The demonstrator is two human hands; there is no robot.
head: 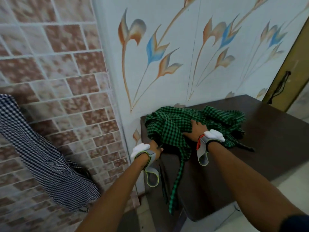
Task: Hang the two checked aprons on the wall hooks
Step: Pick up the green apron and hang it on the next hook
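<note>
Gathering green apron [175, 124] off worktop [275, 134]: left hand [154, 146] pinching edge at 8 o'clock, right hand [196, 129] clutching middle. Blue apron [41, 156] hanging at 9 o'clock. Next: lift, find loop, seek hook.

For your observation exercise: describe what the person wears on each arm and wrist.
Both forearms are bare. The left wrist carries a grey strap edged yellow-green with a white padded piece and a loose loop hanging. The right wrist has a similar grey strap, white pad and orange detail.
</note>
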